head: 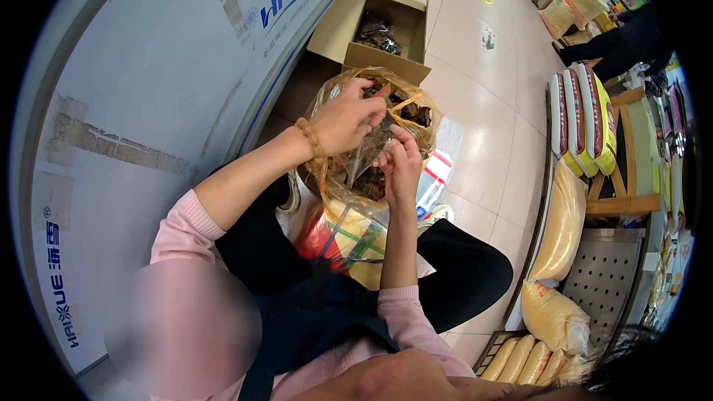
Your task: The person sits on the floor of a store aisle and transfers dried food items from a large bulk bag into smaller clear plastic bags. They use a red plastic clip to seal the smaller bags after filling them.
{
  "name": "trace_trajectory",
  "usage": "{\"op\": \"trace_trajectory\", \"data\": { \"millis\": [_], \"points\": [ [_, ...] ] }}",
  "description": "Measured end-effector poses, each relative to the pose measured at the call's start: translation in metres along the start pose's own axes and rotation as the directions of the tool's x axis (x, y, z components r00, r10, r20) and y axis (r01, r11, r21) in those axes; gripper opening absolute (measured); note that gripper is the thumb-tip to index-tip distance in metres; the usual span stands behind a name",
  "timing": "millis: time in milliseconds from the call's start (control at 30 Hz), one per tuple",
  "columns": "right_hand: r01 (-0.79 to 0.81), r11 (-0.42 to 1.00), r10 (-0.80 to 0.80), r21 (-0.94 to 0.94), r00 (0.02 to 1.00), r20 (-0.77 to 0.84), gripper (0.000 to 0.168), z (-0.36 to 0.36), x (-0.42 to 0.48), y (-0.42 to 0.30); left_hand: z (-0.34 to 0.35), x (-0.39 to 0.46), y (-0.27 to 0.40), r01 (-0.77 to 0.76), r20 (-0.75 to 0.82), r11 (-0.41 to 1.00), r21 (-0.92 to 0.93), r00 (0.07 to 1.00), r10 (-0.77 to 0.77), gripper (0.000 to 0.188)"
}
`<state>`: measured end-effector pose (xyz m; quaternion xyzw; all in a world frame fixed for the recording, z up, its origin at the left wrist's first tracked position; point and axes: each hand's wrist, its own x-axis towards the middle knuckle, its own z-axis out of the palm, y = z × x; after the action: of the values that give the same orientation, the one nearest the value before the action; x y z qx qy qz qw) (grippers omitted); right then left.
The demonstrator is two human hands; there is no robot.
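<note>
My left hand point(350, 117), with a braided bracelet at the wrist, reaches over a large, thin orange plastic bag point(431, 131). Its fingers curl at the upper part of a small clear plastic bag point(362, 159). My right hand point(402, 164) pinches the small bag's right edge, its fingers bent. Dark brown dried pieces point(370, 184), perhaps fungus, fill the open orange bag beneath both hands. How much the small bag contains is hard to tell through the shiny film. The orange bag stands between my knees, behind a red, yellow and green patterned packet or bag point(356, 239).
An open cardboard box point(384, 58) beyond the orange bag contains clear bags of dark pieces point(379, 36). A white freezer cabinet point(139, 89) walls off the left. Along the right stand upright packed sacks point(582, 117) and long yellow bags point(560, 223). A person point(618, 42) is at upper right.
</note>
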<state>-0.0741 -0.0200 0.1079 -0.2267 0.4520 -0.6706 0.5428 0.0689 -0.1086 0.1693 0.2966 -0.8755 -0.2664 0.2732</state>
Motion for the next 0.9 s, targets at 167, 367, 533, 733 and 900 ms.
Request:
{"op": "trace_trajectory", "data": {
  "millis": [167, 367, 533, 733, 900],
  "points": [
    [0.043, 0.997, -0.047, 0.071, 0.997, 0.060, 0.029, -0.002, -0.003, 0.005, -0.014, 0.003, -0.011, 0.207, 0.420, 0.978, 0.008, 0.887, -0.191, 0.015],
    [-0.075, 0.997, 0.079, -0.031, 0.982, 0.173, 0.027, -0.009, 0.016, 0.040, -0.021, -0.004, -0.026, 0.116, 0.339, 0.915, 0.387, 0.905, -0.258, 0.027],
    [-0.074, 0.921, 0.035, -0.383, 0.993, -0.109, 0.032, -0.089, 0.091, 0.074, -0.016, 0.008, -0.034, 0.122, 0.343, 0.888, 0.443, 0.892, -0.293, 0.039],
    [0.203, 0.738, -0.428, -0.643, 0.878, -0.214, 0.028, -0.154, 0.082, 0.004, -0.026, -0.009, -0.031, 0.111, 0.363, 0.899, 0.423, 0.889, -0.280, 0.041],
    [-0.084, 0.681, 0.160, -0.728, 0.987, 0.036, 0.019, -0.136, 0.065, 0.014, -0.018, 0.003, -0.022, 0.071, 0.391, 0.863, 0.500, 0.871, -0.298, 0.035]
  ]
}}
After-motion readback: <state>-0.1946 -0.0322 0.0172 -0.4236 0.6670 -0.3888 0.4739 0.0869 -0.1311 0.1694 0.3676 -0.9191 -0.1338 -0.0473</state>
